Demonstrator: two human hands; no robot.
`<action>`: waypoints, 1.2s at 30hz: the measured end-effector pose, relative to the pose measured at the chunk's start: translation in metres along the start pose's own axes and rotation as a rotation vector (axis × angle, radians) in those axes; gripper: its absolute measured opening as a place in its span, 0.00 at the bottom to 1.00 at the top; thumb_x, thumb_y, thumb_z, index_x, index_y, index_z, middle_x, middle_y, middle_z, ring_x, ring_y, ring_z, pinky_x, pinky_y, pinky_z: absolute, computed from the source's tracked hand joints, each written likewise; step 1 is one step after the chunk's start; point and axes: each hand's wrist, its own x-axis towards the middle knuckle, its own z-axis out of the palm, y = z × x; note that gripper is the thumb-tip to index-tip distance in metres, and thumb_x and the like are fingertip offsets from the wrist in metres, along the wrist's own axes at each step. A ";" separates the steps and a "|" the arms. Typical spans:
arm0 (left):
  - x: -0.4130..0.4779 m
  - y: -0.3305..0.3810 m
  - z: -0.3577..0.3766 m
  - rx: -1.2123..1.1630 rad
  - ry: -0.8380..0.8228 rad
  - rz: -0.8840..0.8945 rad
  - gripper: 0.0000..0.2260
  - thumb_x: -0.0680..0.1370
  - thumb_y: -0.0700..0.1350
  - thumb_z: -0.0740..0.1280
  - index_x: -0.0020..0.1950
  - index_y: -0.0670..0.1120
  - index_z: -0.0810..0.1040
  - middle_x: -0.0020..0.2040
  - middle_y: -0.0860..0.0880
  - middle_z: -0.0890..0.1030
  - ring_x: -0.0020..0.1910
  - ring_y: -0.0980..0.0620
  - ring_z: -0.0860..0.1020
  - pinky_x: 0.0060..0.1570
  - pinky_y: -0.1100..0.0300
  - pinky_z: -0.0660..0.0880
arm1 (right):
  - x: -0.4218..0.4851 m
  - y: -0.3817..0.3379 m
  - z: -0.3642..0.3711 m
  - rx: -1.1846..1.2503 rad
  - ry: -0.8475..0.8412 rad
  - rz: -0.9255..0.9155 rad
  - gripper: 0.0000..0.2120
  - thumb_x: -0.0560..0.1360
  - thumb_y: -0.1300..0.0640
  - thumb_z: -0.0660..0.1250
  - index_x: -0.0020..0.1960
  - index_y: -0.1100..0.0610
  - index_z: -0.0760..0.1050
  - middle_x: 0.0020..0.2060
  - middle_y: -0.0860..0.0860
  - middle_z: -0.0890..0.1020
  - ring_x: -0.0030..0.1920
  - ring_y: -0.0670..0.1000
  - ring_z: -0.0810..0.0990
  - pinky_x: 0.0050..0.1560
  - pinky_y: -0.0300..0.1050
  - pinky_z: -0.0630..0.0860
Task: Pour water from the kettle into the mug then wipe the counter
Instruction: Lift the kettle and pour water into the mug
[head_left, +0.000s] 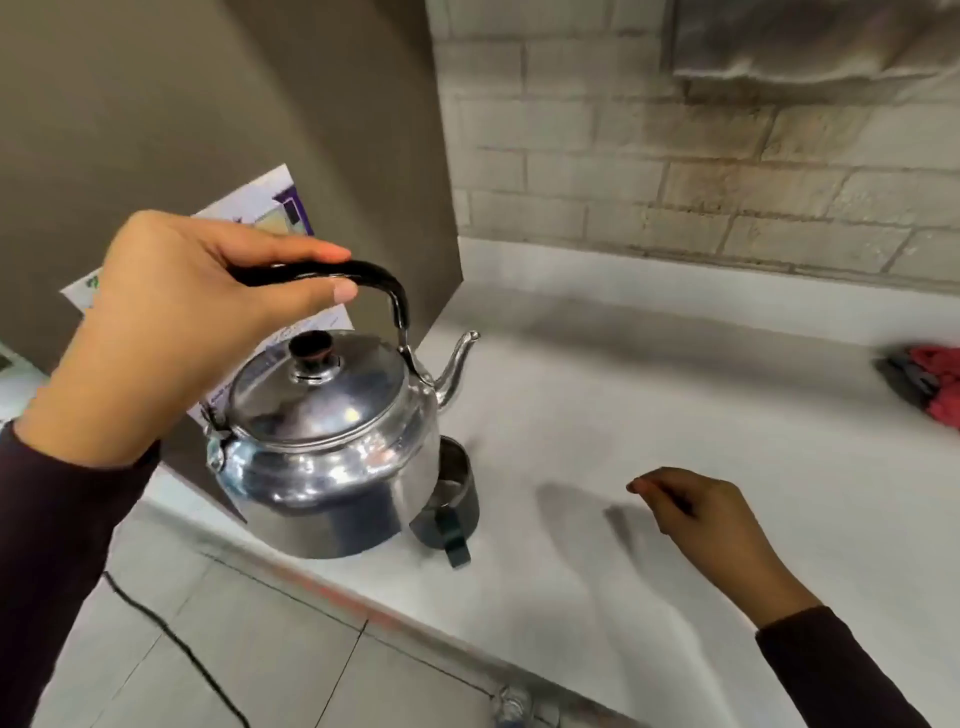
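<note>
My left hand (171, 332) grips the black handle of a shiny metal kettle (322, 447) and holds it upright above the counter's near left part, spout pointing away to the right. A dark mug (457, 499) with a metal inside stands on the white counter (649, 415), partly hidden behind the kettle's right side, its handle facing me. My right hand (706, 525) hovers low over the counter to the right of the mug, fingers loosely curled, holding nothing. A red and grey cloth (930, 379) lies at the far right edge of the counter.
A brown cabinet side (208, 104) with a printed paper sheet (270, 213) stuck on it rises left of the counter. A stained brick wall (701, 156) backs the counter. A black cable (171, 644) runs across the tiled floor below the counter's front edge.
</note>
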 end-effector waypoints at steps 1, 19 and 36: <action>-0.011 -0.003 -0.004 0.024 -0.009 -0.023 0.09 0.62 0.59 0.75 0.40 0.72 0.81 0.35 0.75 0.81 0.37 0.75 0.79 0.38 0.84 0.69 | -0.001 -0.001 0.002 -0.004 -0.014 -0.010 0.09 0.76 0.52 0.65 0.39 0.45 0.80 0.32 0.37 0.80 0.29 0.40 0.76 0.32 0.26 0.69; -0.085 -0.046 -0.004 0.189 -0.115 -0.250 0.20 0.64 0.50 0.78 0.37 0.77 0.77 0.32 0.74 0.80 0.34 0.72 0.80 0.35 0.84 0.71 | -0.006 -0.002 0.020 -0.021 -0.130 -0.019 0.08 0.76 0.52 0.65 0.41 0.45 0.81 0.29 0.43 0.80 0.30 0.43 0.76 0.34 0.28 0.70; -0.072 -0.051 -0.012 0.311 -0.249 -0.296 0.27 0.64 0.47 0.79 0.35 0.81 0.73 0.28 0.70 0.80 0.20 0.72 0.74 0.22 0.83 0.64 | -0.006 -0.008 0.025 -0.054 -0.100 0.003 0.10 0.76 0.52 0.64 0.39 0.40 0.78 0.31 0.50 0.82 0.33 0.46 0.78 0.37 0.39 0.74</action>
